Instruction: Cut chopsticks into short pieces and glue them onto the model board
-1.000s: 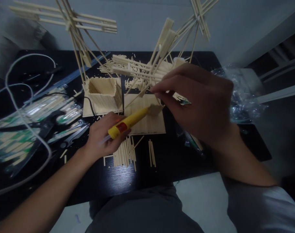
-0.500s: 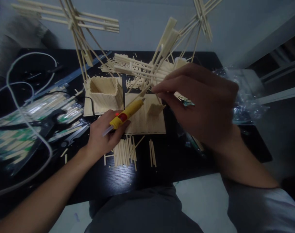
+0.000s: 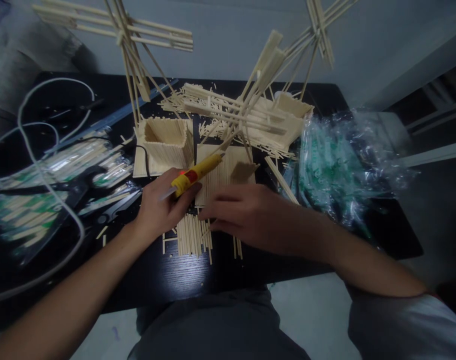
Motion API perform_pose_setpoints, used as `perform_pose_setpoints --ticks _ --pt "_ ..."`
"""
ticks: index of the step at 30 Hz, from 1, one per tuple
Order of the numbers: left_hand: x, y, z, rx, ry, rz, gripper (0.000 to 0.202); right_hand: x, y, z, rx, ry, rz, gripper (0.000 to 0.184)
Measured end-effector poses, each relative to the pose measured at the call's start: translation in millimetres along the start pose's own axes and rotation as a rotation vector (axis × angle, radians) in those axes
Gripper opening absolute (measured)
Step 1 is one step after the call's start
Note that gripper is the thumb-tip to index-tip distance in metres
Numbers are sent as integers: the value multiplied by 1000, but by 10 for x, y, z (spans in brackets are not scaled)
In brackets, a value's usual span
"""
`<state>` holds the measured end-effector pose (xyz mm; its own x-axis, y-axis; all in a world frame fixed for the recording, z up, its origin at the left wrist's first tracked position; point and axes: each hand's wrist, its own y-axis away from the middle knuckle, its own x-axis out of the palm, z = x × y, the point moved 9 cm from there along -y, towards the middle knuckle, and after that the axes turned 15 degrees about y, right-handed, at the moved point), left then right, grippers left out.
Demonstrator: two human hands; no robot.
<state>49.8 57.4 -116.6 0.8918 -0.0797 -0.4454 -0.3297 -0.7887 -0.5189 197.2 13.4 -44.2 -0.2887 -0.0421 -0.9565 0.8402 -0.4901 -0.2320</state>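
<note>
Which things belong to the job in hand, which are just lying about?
Likely in use:
- yellow glue gun, in left hand
- loose sticks, by right hand
- flat stick panel

Likely lying about:
- scissors
- white cable
- plastic wrapping

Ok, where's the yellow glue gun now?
In the head view, the yellow glue gun is in the left hand, left of centre, its tip near the flat stick panel.

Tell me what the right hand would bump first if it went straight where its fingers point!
Probably the loose sticks; if the right hand is above them, which is hard to tell, then the left hand.
</note>
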Motion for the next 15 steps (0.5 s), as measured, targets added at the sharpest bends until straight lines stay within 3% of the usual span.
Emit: perform_pose_setpoints --ticks 3,5,11,15 --pt "-4 -4 12 -21 6 -5 13 419 -41 87 -44 51 343 19" --pt "-2 -6 20 -37 11 -5 13 605 -44 106 -38 95 461 22" --pt "-8 -23 28 -63 11 -2 13 840 -81 176 -53 191 453 25" --pt "17 -46 46 -69 -7 38 23 806 -88 200 -81 236 471 23"
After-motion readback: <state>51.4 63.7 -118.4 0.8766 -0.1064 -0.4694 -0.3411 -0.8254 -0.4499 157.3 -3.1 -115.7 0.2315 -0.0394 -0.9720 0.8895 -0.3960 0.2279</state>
